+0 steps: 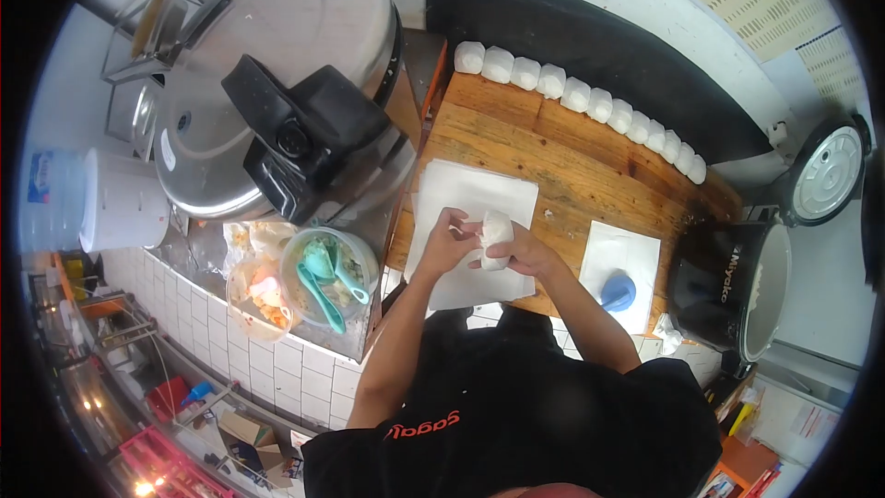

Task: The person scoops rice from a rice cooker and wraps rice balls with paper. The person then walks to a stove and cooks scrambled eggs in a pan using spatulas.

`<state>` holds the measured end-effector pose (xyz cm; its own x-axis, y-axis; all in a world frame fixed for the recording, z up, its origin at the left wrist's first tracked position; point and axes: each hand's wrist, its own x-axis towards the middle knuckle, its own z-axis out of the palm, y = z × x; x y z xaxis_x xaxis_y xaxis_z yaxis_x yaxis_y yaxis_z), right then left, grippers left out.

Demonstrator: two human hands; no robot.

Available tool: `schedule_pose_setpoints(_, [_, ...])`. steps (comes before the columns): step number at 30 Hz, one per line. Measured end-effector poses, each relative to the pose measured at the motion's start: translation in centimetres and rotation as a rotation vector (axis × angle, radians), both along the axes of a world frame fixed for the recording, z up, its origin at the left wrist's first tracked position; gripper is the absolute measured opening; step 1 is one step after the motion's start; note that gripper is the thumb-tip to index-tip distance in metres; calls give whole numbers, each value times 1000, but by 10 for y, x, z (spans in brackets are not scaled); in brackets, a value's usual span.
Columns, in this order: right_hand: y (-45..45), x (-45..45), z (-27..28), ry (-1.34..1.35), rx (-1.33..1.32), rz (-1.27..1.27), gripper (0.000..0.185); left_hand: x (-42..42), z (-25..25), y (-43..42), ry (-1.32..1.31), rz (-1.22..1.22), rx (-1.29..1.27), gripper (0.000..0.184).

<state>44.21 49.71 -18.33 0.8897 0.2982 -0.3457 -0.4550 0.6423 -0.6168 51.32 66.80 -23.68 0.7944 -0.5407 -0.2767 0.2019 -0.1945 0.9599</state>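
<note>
A white paper-wrapped bundle stands on end between my hands, above a stack of white paper sheets on the wooden table. My right hand is closed around its right side, thumb across the front. At its left side, my left hand has bent fingertips pressed to the paper. What is inside the wrapping is hidden. Along the table's back edge, several similar white wrapped bundles sit in a row. To the right, a blue rounded plastic piece rests on another white sheet.
A black Miyako rice cooker stands open at the right. On the left are a large steel cooker with a black handle, a tub with turquoise spoons, and a bag of orange food. A crumpled tissue lies near the front edge.
</note>
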Motion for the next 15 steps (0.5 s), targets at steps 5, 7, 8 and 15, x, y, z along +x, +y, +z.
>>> schedule_pose_setpoints(5, [-19, 115, -16, 318, -830, -245, 70, -21, 0, -16, -335, 278, 368, 62])
schedule_pose_setpoints(7, [-34, 188, -51, 130, -815, -598, 71, -38, -11, -6, -347, 266, 373, 60])
schedule_pose_setpoints(8, [-51, 229, -84, 166, -938, -625, 71, -47, -17, 1, -350, 265, 377, 59])
schedule_pose_setpoints(15, [-69, 288, -117, 176, -1659, -483, 65, -84, -26, 24, -538, 57, 576, 62])
